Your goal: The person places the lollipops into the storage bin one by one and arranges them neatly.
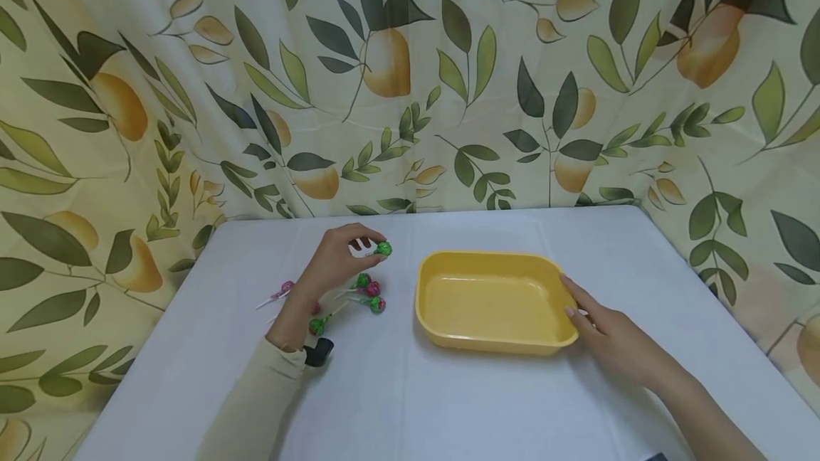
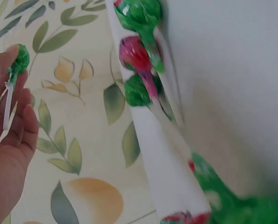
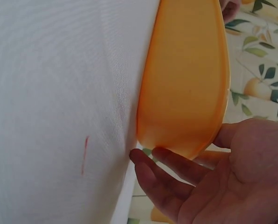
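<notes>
My left hand [image 1: 329, 258] pinches a green-wrapped lollipop [image 1: 384, 249] between thumb and fingers, above the table and left of the yellow tray [image 1: 493, 340]. In the left wrist view the lollipop [image 2: 21, 59] has its head up and its white stick pointing down along the palm. Below and beside that hand lie several lollipops [image 1: 377, 304] in green, red and pink wrappers. At the tray's right end my right hand [image 1: 611, 340] grips the wall, and the right wrist view shows its thumb by the rim and fingertips [image 3: 164, 154] against the outside. The tray's inside holds nothing visible.
A white cloth covers the table [image 1: 448, 404]. A pink lollipop [image 1: 286, 287] lies left of the left wrist, partly behind the arm. Behind the table hangs a curtain [image 1: 410, 126] with a fruit and leaf print. A small dark object [image 1: 656, 457] shows at the bottom edge.
</notes>
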`<state>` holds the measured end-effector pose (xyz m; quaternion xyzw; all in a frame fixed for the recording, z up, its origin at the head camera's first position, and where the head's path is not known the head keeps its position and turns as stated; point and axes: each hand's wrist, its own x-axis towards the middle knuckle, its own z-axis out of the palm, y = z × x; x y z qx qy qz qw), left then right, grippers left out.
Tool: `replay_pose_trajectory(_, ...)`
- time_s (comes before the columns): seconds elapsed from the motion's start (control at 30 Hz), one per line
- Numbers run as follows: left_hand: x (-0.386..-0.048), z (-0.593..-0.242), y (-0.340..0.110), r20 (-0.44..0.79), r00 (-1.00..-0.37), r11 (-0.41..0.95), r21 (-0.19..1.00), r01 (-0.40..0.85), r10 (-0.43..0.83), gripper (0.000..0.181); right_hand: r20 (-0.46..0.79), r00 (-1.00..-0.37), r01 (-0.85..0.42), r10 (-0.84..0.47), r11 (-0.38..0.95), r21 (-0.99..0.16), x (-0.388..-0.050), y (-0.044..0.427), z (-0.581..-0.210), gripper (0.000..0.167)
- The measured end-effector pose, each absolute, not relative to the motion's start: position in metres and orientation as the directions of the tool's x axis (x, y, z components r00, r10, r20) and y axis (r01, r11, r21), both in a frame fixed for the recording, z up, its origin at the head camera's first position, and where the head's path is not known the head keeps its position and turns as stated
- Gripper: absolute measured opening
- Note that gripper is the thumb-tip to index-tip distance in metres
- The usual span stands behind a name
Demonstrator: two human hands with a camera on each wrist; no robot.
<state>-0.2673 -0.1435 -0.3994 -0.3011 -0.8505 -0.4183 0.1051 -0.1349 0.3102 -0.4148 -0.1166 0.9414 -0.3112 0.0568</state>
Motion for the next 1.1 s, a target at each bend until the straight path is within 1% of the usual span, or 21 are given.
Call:
replay_pose_trajectory(0.23, -0.269, -0.398, -0.124, 0.421, -0.791, 0.443, 0.664, 0.602, 0.443, 0.025, -0.022, -0.965, -0.192, -0.26, 0.766, -0.613, -0.135, 0.312, -0.415, 0.063)
replay_pose_trajectory(0.37, -0.269, -0.398, -0.111, 0.41, -0.788, 0.44, 0.666, 0.602, 0.459, 0.025, -0.035, -0.968, -0.174, -0.248, 0.767, -0.617, -0.135, 0.311, -0.415, 0.065)
replay_pose_trajectory(0.63, -0.272, -0.4, -0.08, 0.355, -0.77, 0.444, 0.658, 0.608, 0.53, 0.024, -0.035, -0.971, -0.166, -0.239, 0.765, -0.622, -0.135, 0.314, -0.415, 0.065)
replay_pose_trajectory(0.83, -0.272, -0.397, -0.058, 0.303, -0.755, 0.43, 0.673, 0.601, 0.581, 0.023, -0.036, -0.971, -0.163, -0.236, 0.765, -0.624, -0.134, 0.314, -0.415, 0.065)
replay_pose_trajectory(0.97, -0.274, -0.395, -0.046, 0.297, -0.738, 0.407, 0.682, 0.608, 0.606, 0.021, -0.042, -0.971, -0.158, -0.233, 0.768, -0.62, -0.135, 0.314, -0.416, 0.065)
replay_pose_trajectory(1.1, -0.274, -0.391, -0.035, 0.275, -0.73, 0.414, 0.676, 0.609, 0.626, 0.021, -0.049, -0.972, -0.152, -0.229, 0.776, -0.612, -0.135, 0.314, -0.415, 0.065)
